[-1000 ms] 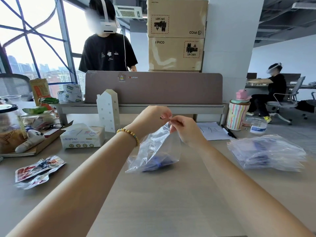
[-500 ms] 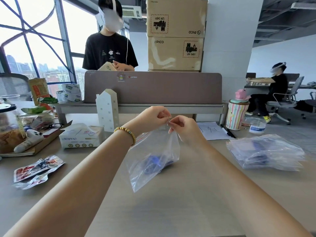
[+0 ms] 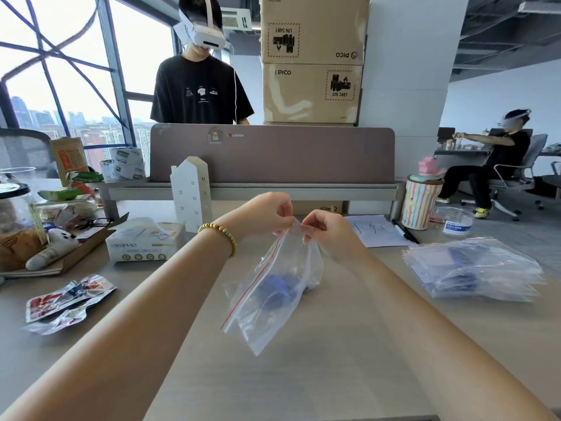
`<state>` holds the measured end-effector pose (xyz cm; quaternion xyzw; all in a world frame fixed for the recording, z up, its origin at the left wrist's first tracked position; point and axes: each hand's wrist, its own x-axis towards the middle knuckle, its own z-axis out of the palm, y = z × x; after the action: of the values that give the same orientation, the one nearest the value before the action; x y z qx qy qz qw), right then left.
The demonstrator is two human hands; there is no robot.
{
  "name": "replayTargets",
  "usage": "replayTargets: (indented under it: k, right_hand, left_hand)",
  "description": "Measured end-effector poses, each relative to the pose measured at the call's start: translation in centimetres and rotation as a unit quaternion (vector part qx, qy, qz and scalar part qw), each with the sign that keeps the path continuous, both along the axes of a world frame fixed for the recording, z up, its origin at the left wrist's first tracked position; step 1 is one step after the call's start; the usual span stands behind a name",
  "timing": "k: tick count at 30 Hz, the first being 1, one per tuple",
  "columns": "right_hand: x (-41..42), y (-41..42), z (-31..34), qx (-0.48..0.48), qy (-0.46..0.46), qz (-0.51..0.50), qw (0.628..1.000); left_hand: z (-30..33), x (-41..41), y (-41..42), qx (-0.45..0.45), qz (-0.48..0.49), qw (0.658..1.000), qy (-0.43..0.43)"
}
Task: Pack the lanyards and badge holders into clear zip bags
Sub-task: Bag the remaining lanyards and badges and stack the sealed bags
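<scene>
A clear zip bag [image 3: 273, 296] with a red seal line hangs above the desk's middle, tilted so its red strip runs down to the left. A blue lanyard [image 3: 277, 288] lies bunched inside it. My left hand [image 3: 267, 212] pinches the bag's top corner, a bead bracelet on that wrist. My right hand [image 3: 323, 227] pinches the same top edge just to the right, fingertips almost touching the left ones. At the right lies a stack of filled zip bags [image 3: 473, 268] with blue contents.
A tissue box [image 3: 145, 243], a white paper house [image 3: 192, 192] and a tray of clutter [image 3: 45, 238] stand at the left; snack packets [image 3: 66, 302] lie near the left edge. A striped cup [image 3: 420, 202], paper and pens sit at the right. A person stands behind the divider [image 3: 273, 153].
The bag has been lifted off the desk and turned, so it now hangs lower and longer with its red seal line showing. Both hands stay pinched together at its top.
</scene>
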<state>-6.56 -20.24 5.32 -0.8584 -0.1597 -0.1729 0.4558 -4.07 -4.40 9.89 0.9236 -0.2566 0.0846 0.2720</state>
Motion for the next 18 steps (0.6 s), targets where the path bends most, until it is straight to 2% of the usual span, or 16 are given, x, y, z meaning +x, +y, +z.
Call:
replayTargets:
  k: [3,7,18]
  right_hand:
    - [0.04,-0.05,-0.13,-0.012,-0.006,0.004,1.000]
    - [0.13,-0.11,-0.31,-0.005,0.003,0.014,1.000]
    - [0.06,0.02,-0.46,-0.018,-0.002,0.012,1.000]
  left_hand:
    - [0.04,-0.32,-0.33,-0.029,-0.024,0.998,0.052]
    - [0.04,-0.16,-0.57,0.009,0.001,0.999,0.037]
    - [-0.32,0.23,0.18,0.014,0.003,0.998,0.060]
